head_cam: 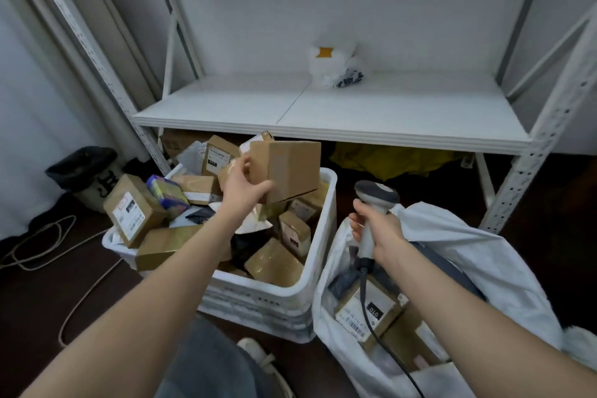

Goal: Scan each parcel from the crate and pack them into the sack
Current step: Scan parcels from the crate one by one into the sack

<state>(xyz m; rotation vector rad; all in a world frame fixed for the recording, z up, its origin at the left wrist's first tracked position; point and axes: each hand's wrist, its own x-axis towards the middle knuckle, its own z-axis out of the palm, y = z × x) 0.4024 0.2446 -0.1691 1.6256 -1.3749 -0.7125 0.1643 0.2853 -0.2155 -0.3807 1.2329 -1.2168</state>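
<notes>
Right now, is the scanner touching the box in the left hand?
Apart. The head view shows a clear gap, with the crate rim in it, between the scanner in the right hand and the box the left hand holds.

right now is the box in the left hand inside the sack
No, the left hand grips the box above the crate, apart from the sack.

The box (286, 171) is matt brown cardboard, smooth and plain. The crate (268, 297) is white plastic with ribbed walls. The sack (484, 255) is a thin, crinkled white sheet, cloth or plastic. The scanner (376, 194) is smooth grey-and-white plastic. The shelf (355, 107) has matt white boards on a perforated metal frame. Glossy tape covers one parcel (274, 263).
</notes>
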